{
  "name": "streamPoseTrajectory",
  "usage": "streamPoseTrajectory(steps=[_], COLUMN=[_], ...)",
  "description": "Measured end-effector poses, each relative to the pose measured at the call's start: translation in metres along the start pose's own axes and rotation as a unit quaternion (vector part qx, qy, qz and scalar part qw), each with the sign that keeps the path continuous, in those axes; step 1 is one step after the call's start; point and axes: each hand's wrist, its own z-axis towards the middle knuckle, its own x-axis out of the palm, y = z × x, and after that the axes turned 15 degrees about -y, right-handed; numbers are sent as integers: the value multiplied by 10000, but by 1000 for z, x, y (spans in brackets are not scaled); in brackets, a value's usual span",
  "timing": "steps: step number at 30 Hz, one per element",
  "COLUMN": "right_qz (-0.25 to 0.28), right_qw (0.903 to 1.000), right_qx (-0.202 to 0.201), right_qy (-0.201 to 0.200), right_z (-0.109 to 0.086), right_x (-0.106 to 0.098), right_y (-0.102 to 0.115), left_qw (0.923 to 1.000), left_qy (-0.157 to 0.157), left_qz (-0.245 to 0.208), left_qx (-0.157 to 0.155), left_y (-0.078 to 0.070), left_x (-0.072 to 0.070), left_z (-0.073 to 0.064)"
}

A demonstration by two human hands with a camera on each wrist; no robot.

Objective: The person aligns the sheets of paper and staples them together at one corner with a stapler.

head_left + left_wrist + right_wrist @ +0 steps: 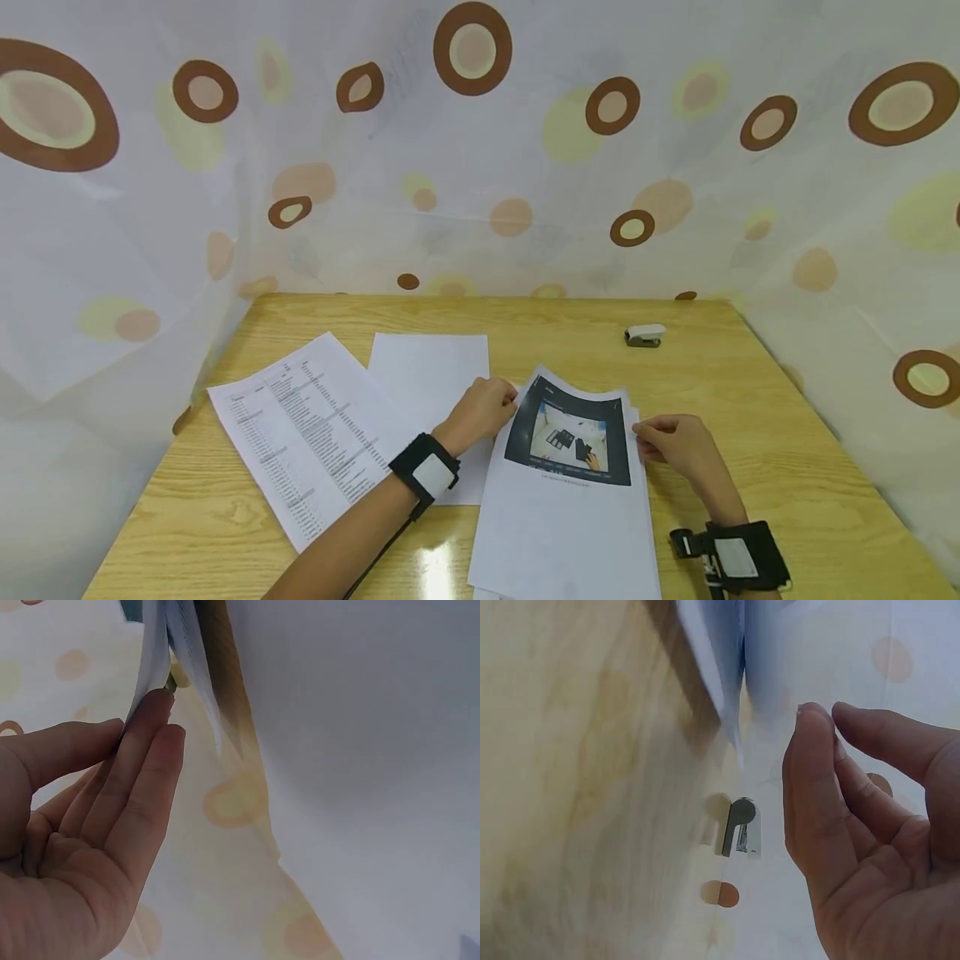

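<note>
A printed sheet [562, 525] with a dark-framed picture lies on top of other paper, its upper end lifted and curved. My left hand [483, 410] pinches its upper left edge; in the left wrist view the thumb and fingers of that hand [97, 802] meet on the paper's edge [154, 660]. On the opposite edge, my right hand [678, 442] pinches the paper between thumb and forefinger. The right wrist view shows the fingertips of this hand [870, 802] together beside blurred paper [761, 660]. Further sheets hang just below the lifted one.
A sheet of printed columns [300, 433] lies slanted at the left, overlapping a blank sheet [431, 375]. Toward the back right of the wooden table [757, 433] sits a small stapler [644, 336]. A patterned curtain [480, 167] surrounds the table's back and sides.
</note>
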Motion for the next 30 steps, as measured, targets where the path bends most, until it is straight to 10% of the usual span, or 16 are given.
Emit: streamPoseTrajectory(steps=[30], right_qz=[-1215], right_qw=[9914], right_qx=[-477], right_qy=[-66], right_z=[-1], right_x=[0], right_y=[-7], left_qw=[9990], left_qy=[-244], left_qz=[274], left_qx=[-252], left_y=[8], left_x=[-1], left_z=[0])
